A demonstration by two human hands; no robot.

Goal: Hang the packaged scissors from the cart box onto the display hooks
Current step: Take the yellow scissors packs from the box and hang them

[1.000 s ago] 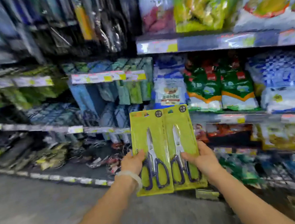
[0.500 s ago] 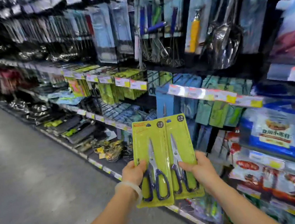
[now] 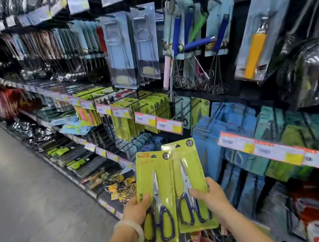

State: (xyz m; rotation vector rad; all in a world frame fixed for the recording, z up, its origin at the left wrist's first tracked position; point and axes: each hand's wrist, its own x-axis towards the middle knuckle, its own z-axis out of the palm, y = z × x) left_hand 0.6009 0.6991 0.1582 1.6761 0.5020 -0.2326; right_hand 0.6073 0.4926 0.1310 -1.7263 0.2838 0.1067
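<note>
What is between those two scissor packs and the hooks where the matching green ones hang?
Nothing visible. The left hand and right hand each hold a green scissors pack in open air below the hooks of green packs. Only orange price tags front that row.

The left hand [image 3: 137, 210] covers the lower left corner of its scissors pack [image 3: 156, 199], and the right hand [image 3: 212, 198] hides part of the other pack [image 3: 190, 185]. Print on the price tags [image 3: 169, 126] is perhaps numerals, too blurred to read. Both forearms run off the bottom edge.
</note>
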